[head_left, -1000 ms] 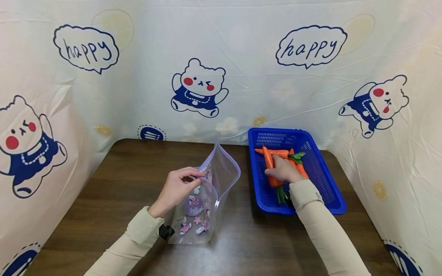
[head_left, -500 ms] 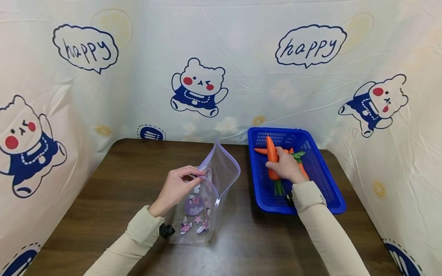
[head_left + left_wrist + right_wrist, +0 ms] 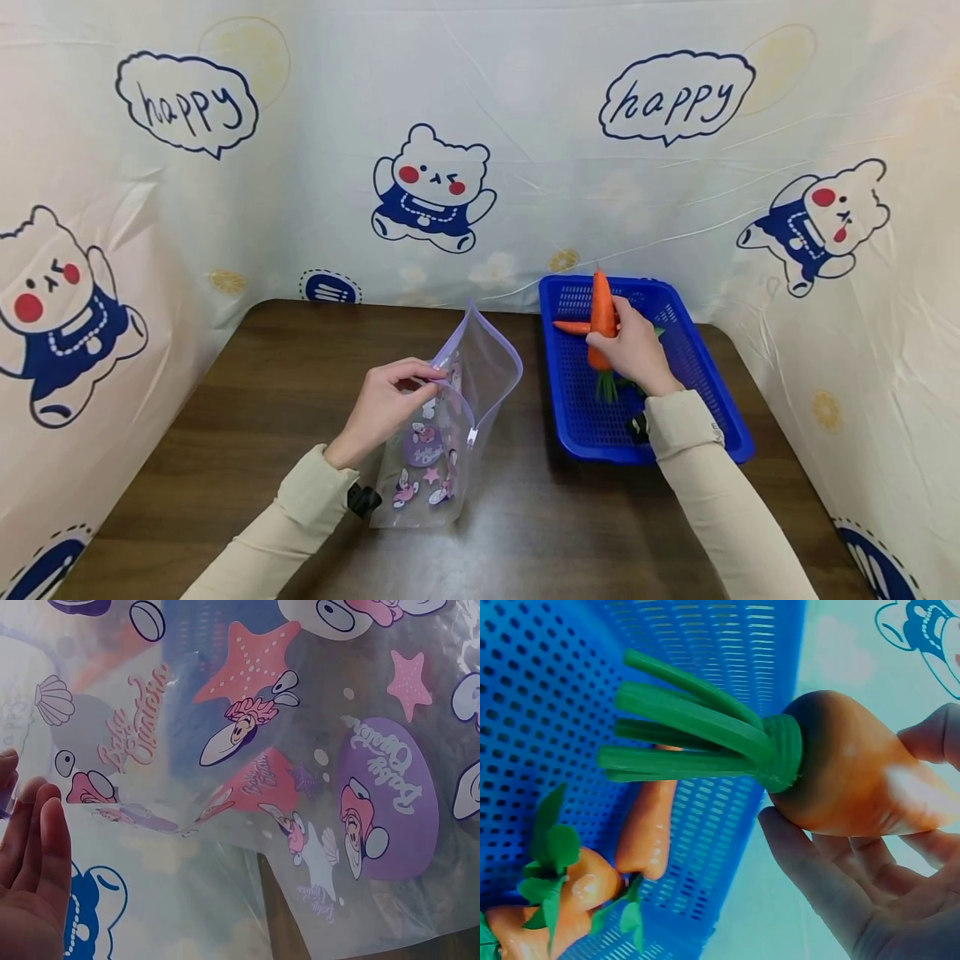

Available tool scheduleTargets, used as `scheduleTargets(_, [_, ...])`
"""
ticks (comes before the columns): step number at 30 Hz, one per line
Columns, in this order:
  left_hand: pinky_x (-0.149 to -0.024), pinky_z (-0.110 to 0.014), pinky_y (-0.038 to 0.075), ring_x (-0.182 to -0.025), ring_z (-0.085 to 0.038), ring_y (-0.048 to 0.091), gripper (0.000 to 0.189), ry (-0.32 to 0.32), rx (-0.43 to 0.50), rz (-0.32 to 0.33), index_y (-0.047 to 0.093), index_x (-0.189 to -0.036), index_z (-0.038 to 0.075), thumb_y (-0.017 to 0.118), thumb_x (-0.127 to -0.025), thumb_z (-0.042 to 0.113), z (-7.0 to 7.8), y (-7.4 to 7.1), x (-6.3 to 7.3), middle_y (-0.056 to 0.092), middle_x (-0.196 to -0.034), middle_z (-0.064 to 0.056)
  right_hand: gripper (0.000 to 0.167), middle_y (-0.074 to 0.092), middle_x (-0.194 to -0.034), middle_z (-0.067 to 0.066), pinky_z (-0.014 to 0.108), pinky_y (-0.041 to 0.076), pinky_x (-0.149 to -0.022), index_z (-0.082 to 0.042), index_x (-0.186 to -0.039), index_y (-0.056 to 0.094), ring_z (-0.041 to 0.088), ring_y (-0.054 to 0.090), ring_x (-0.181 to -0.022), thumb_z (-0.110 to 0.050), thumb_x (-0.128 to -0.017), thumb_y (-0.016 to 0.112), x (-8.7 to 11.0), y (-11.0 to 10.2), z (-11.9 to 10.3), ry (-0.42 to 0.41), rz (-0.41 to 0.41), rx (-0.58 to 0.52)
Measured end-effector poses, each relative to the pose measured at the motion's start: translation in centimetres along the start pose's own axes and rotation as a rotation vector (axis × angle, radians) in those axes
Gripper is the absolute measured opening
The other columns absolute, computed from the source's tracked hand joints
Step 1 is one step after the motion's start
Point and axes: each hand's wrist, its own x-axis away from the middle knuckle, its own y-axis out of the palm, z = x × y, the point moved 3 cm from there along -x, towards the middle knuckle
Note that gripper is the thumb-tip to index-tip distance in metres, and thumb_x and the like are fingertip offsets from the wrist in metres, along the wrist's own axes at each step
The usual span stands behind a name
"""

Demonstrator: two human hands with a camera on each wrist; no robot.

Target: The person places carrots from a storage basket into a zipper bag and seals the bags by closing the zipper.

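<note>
My left hand (image 3: 386, 408) pinches the purple zip edge of a clear zipper bag (image 3: 435, 467) printed with pink and purple cartoon figures. The bag's mouth gapes toward the right, its bottom on the table. Over the blue basket (image 3: 558, 417), my right hand (image 3: 637, 346) grips an orange carrot (image 3: 602, 312) upright, tip at the top and green stems below. In the right wrist view the fingers curl round the carrot (image 3: 847, 765), above other carrots (image 3: 649, 832) with green leaves. The left wrist view shows the left fingers beside the printed plastic bag (image 3: 300, 795).
The basket stands at the back right of the dark wooden table (image 3: 300, 358). Another carrot (image 3: 572, 327) lies across its far left part. A light cloth (image 3: 555, 167) printed with bears hangs behind the table and along its sides.
My right hand has lifted the carrot from among the others, raising it and shifting slightly right. The left hand and the bag have stayed almost still.
</note>
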Motion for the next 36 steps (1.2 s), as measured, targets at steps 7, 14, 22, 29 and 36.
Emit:
scheduleTargets(7, [-0.073,-0.024,0.053,-0.084,-0.018,0.063,0.015,0.008,-0.011,0.035,0.074,-0.099,0.0,0.068,-0.086,0.002,0.1,0.0,-0.2,0.073,-0.099,-0.011,0.062,0.058,-0.122,0.018,0.049,0.056,-0.078,-0.009,-0.145,0.034,0.033,0.062,-0.092,-0.022,-0.091,0.061,0.5,-0.9,-1.4,-0.054,0.109,-0.085])
scheduleTargets(14, [-0.07,-0.021,0.052,-0.081,-0.02,0.062,0.015,0.007,-0.013,0.047,0.074,-0.099,-0.001,0.069,-0.086,0.003,0.3,0.0,-0.2,0.073,-0.098,-0.011,0.057,0.06,-0.114,0.017,0.044,0.054,-0.076,-0.01,-0.141,0.038,0.03,0.061,-0.092,-0.019,-0.09,0.061,0.9,-1.9,-3.1,-0.084,0.248,-0.184])
scheduleTargets(22, [-0.068,-0.018,0.05,-0.079,-0.017,0.061,0.014,0.047,-0.019,0.071,0.074,-0.098,-0.002,0.07,-0.085,0.001,0.6,0.0,-0.2,0.073,-0.096,-0.011,0.057,0.059,-0.116,0.014,0.022,0.051,-0.068,-0.012,-0.141,0.038,0.024,0.056,-0.092,-0.023,-0.09,0.063,1.5,-2.5,-5.0,-0.109,0.324,-0.275])
scheduleTargets(29, [-0.067,-0.017,0.049,-0.077,-0.015,0.06,0.015,0.053,-0.027,0.068,0.074,-0.099,-0.001,0.07,-0.084,0.0,0.8,0.0,-0.3,0.073,-0.097,-0.011,0.053,0.06,-0.121,0.012,0.035,0.054,-0.083,-0.011,-0.138,0.041,0.021,0.058,-0.098,-0.021,-0.091,0.063,2.0,-2.8,-6.6,-0.154,0.345,-0.35])
scheduleTargets(36, [-0.067,-0.018,0.05,-0.077,-0.019,0.06,0.015,0.072,-0.02,0.08,0.075,-0.098,0.003,0.07,-0.084,0.001,-0.6,0.4,-0.8,0.073,-0.097,-0.009,0.05,0.059,-0.12,0.01,0.025,0.05,-0.088,-0.007,-0.134,0.042,0.015,0.058,-0.098,-0.017,-0.091,0.064,2.5,-2.9,-8.2,-0.231,0.352,-0.47])
